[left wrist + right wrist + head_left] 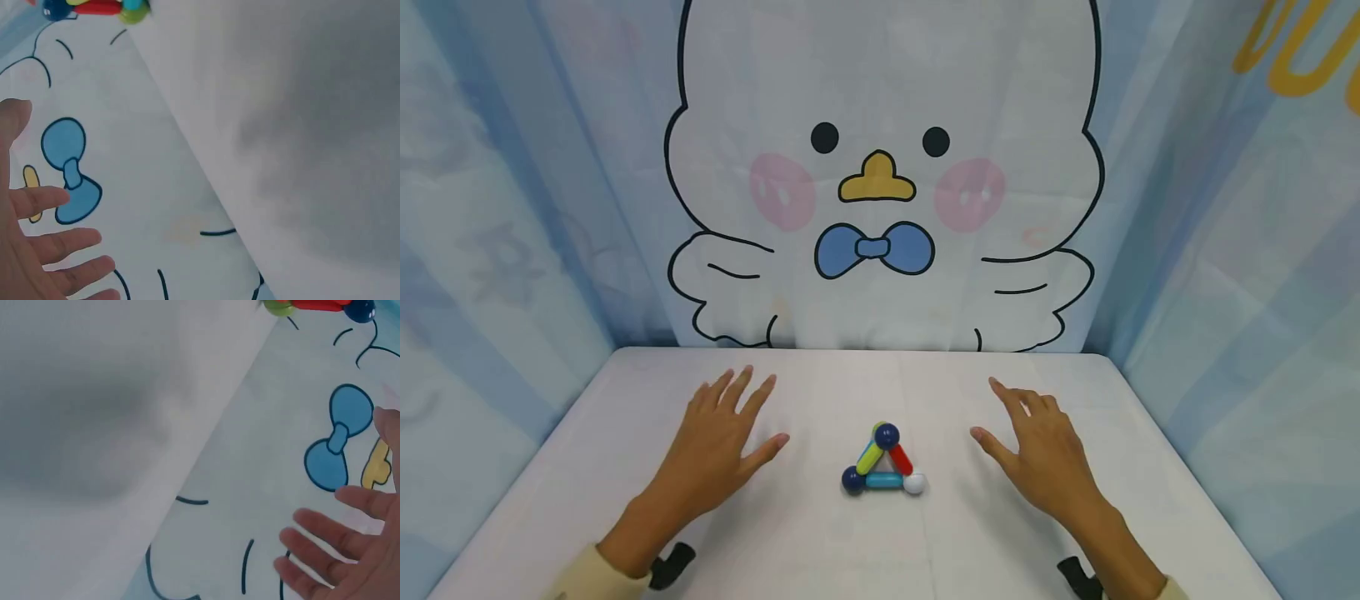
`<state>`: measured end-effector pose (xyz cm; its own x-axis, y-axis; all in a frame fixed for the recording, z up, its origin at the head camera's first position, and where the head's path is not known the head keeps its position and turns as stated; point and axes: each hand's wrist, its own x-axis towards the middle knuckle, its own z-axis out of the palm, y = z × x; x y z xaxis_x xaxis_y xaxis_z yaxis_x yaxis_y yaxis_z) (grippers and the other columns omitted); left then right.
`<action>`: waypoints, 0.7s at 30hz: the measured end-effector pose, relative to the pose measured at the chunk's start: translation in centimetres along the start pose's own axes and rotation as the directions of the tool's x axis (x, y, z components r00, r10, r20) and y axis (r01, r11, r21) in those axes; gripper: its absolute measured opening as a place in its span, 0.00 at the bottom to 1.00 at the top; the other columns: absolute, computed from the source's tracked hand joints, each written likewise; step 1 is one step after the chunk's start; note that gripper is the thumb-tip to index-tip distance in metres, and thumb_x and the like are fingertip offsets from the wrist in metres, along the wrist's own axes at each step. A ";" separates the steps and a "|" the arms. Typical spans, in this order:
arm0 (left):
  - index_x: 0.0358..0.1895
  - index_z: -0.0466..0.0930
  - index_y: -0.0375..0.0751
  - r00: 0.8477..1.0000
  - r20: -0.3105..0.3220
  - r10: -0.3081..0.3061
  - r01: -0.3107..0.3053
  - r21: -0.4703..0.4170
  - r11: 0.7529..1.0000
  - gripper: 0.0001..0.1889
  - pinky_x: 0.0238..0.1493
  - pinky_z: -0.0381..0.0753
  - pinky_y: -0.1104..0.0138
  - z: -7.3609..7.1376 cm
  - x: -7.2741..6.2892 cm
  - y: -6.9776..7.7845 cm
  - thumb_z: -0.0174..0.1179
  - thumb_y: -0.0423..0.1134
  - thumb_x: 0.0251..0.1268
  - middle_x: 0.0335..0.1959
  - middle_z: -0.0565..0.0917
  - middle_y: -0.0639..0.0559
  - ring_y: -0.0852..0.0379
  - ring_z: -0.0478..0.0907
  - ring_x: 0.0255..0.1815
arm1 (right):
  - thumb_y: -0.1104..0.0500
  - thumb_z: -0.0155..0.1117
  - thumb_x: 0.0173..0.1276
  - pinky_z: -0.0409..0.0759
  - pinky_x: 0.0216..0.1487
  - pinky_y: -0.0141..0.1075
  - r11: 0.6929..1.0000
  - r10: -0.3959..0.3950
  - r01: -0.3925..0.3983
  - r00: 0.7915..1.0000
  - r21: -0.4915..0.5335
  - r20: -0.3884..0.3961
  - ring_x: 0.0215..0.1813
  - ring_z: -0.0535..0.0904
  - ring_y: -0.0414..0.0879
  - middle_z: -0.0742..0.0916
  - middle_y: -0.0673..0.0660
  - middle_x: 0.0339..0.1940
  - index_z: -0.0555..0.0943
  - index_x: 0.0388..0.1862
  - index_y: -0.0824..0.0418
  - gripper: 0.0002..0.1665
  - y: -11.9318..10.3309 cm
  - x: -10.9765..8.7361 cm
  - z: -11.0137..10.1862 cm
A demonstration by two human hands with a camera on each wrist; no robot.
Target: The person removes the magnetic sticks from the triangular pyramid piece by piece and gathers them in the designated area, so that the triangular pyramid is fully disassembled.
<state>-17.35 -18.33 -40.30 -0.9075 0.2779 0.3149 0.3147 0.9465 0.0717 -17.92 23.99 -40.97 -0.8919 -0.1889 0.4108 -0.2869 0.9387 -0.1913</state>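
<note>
A small frame of coloured rods and balls (884,480) sits on the white table, midway between the hands. Its front face forms a triangle of yellow-green, red and blue rods, with dark blue balls at the top and left and a white ball at the right. My left hand (715,442) hovers to its left, fingers spread and holding nothing. On the other side my right hand (1048,454) is held the same way, apart from the frame. Both wrist views catch part of the frame at the top edge, including a red rod (98,7) and a green ball (279,307).
The white table (880,550) ends at a back edge against a curtain (880,308) printed with a cartoon bird in a blue bow tie. Blue patterned curtains (497,250) hang along both sides. Dark straps (672,567) show at the wrists.
</note>
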 end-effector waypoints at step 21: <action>0.70 0.81 0.56 0.989 -0.047 0.138 -0.141 -0.551 0.822 0.30 0.57 0.87 0.56 4.1 3.4 9.2 0.77 0.41 0.64 0.61 0.87 0.57 0.54 0.86 0.53 | 0.53 0.86 0.58 0.87 0.47 0.43 0.902 -0.051 0.025 0.998 0.432 0.048 0.43 0.85 0.40 0.93 0.47 0.40 0.91 0.51 0.51 0.22 -7.1 0.5 4.8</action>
<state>-18.68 -7.97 -42.45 -0.8415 0.3979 0.3654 0.5397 0.6488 0.5364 -17.99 15.84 -43.72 -0.8918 -0.2504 0.3767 -0.4323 0.7169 -0.5470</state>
